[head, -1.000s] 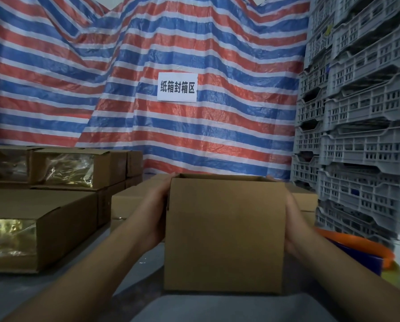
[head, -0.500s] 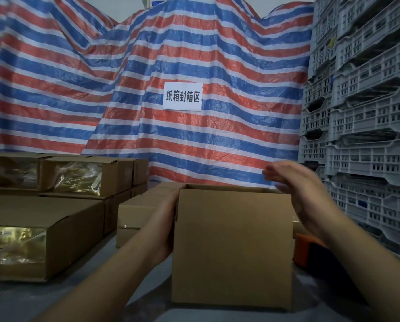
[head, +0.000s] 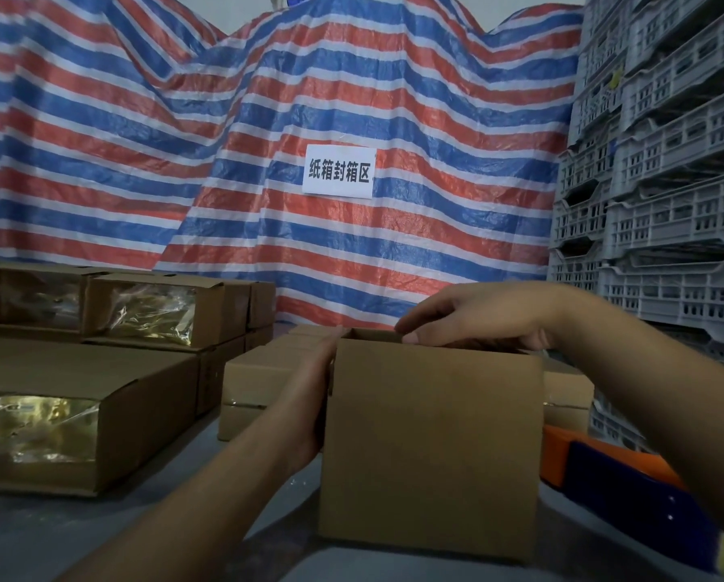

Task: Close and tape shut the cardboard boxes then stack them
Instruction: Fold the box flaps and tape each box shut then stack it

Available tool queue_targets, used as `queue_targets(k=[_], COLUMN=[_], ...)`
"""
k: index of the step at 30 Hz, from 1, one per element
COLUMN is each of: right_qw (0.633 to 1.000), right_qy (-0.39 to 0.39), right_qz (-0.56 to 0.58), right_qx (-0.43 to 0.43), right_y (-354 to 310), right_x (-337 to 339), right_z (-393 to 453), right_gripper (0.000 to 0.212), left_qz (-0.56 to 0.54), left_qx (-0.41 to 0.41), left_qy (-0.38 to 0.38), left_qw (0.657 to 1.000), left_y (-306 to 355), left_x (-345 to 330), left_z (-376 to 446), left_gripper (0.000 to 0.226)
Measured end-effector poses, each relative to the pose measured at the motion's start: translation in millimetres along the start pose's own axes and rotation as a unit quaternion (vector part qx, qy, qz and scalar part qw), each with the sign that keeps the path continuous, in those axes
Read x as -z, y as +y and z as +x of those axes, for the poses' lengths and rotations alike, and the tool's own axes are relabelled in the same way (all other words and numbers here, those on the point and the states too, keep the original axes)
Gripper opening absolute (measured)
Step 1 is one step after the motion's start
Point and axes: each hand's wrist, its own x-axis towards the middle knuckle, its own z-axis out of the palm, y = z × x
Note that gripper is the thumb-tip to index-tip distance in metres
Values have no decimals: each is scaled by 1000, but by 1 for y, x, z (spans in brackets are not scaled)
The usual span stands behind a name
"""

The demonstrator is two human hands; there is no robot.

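Cardboard box (head: 431,447), one, left hand (head: 314,396) flat against side; right hand (head: 477,317) fingers relaxed over open top.

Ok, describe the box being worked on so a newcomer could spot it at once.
Start at the white sign on the striped tarp and drop straight down to the table. The open box stands there, left hand on its side, right hand over its top. It is taller than its neighbours and untaped.
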Motion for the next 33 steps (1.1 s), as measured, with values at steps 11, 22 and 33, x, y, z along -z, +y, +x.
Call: queue_targets(k=[11, 22, 33], right_qw=[997, 821, 771], right_qy=[-11, 355, 222], right_qz=[74, 437, 596], right_qx=[-8, 98, 12], right_y=[6, 82, 106], right_x=[-1, -13, -92], right_z=[-1, -22, -29], right_gripper=[28, 25, 34], left_qz=[77, -3, 100], left_qx=[59, 20, 34], left_qy=[-23, 85, 60], left_qw=[995, 996, 993], left_y=[13, 9, 7], left_x=[-5, -6, -3], left_z=[-8, -8, -10], left_gripper=[12, 45, 25])
